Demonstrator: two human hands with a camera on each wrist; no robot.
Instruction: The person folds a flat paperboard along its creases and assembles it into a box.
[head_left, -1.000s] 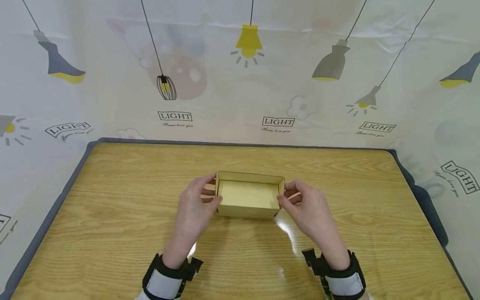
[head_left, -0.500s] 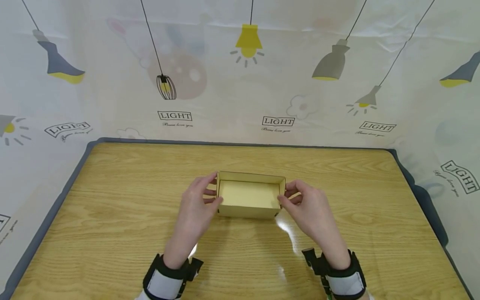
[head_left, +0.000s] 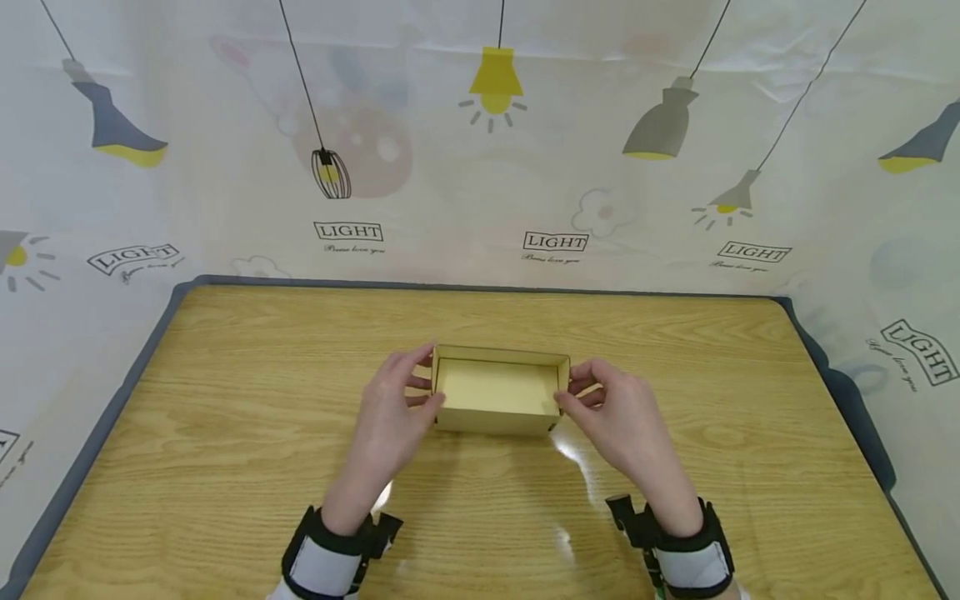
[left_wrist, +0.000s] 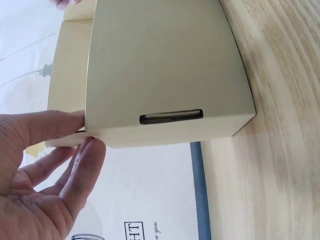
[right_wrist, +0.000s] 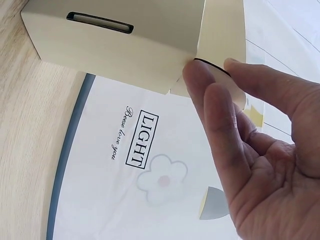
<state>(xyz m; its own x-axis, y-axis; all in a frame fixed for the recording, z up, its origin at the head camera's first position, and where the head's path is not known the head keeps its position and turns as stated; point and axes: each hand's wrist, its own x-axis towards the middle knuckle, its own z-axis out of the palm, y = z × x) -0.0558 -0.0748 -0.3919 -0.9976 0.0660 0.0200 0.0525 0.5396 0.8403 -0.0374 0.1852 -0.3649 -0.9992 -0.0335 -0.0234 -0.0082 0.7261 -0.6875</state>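
Note:
An open-topped, cream cardboard box [head_left: 491,422] stands on the wooden table, its inside bare. At its left end my left hand [head_left: 393,408] pinches the top edge, thumb inside and fingers along the outer wall. My right hand [head_left: 618,417] pinches the right end wall the same way. Up close in the left wrist view, the box [left_wrist: 170,65] has a narrow dark slot near a lower corner, and the left thumb and fingertips meet at its rim. A similar slot shows on the box [right_wrist: 115,45] in the right wrist view, with the right hand's fingertips at the thin rim.
The wooden table [head_left: 300,333] has a dark grey border [head_left: 480,288]. A pale wall covering [head_left: 450,208] printed with hanging lamps and lettering surrounds it at the back and sides. Each wrist wears a black strap with a small mount, such as the left strap [head_left: 330,550].
The hands and box stay almost in place. The view shifts very slightly, and both hands keep the same hold on the box ends.

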